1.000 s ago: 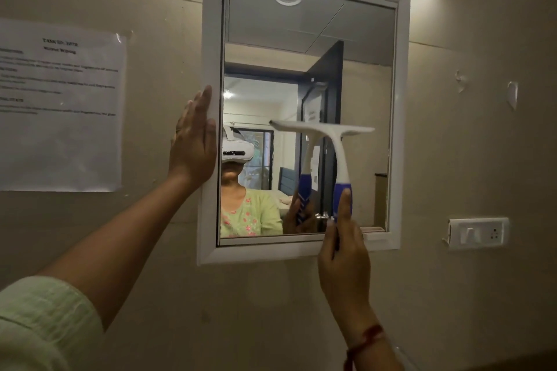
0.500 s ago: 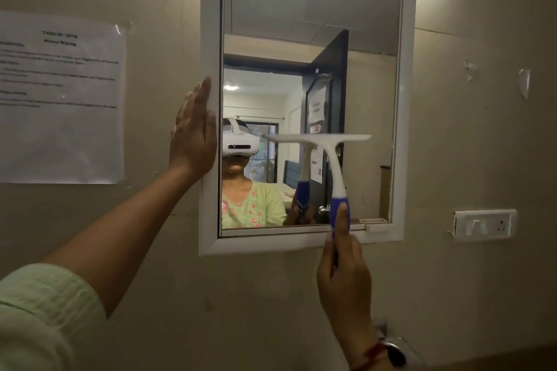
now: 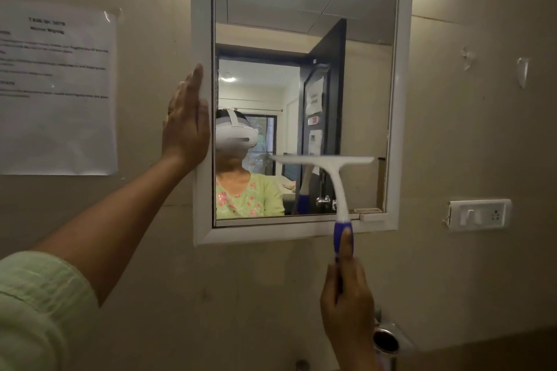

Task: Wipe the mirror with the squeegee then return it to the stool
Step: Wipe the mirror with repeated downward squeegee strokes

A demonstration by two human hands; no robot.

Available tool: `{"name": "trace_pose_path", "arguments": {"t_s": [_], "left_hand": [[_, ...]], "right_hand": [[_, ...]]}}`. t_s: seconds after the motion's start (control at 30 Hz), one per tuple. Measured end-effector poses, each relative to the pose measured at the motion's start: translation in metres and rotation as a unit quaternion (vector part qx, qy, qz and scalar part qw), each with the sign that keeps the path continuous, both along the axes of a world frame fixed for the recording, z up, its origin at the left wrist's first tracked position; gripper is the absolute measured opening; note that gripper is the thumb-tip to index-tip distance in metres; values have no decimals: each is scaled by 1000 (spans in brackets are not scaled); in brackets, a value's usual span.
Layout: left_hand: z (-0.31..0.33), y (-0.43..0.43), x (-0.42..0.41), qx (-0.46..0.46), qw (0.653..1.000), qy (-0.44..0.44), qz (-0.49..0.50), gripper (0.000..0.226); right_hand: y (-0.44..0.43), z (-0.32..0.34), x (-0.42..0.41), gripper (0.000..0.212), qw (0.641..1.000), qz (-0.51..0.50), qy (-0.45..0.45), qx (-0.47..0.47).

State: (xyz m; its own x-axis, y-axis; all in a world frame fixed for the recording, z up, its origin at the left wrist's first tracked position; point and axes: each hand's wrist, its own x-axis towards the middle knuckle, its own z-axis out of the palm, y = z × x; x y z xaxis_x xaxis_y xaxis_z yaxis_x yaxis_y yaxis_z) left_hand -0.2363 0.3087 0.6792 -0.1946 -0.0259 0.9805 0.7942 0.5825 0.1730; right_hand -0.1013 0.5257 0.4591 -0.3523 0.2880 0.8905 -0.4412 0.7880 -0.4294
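Right hand (image 3: 346, 301) clamped the squeegee (image 3: 337, 178) handle; blade sat low on the mirror's (image 3: 301, 24) right half. Left hand (image 3: 185, 126) lay flat, fingers straight, on mirror's left frame. Blade could catch the bottom frame, leaving streaks.

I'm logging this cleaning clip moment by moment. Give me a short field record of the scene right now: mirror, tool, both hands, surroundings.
mirror: white-framed, fixed on the wall
squeegee: upright, blade level across the lower right part of the glass
left hand: flat, fingers straight, on the left side of the mirror's frame
right hand: grips the squeegee's blue handle below the frame, thumb along it
stool: not in view
nearby: printed sheet left of the mirror; switch plate to its right
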Motion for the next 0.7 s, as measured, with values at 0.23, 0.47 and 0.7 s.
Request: {"name": "trace_pose_path", "arguments": {"t_s": [0.23,0.47,0.7], "left_hand": [[0,1,1,5,1000,-6,3,49],[0,1,-2,-2,1000,7,7,48],[0,0,-1,-6,1000,6,8,48]], "right_hand": [[6,16,-7,67,1000,-12,24,0],[3,-33,11,71,1000,14,-21,5],[6,-1,2,63,1000,-8,18,-3]]}}
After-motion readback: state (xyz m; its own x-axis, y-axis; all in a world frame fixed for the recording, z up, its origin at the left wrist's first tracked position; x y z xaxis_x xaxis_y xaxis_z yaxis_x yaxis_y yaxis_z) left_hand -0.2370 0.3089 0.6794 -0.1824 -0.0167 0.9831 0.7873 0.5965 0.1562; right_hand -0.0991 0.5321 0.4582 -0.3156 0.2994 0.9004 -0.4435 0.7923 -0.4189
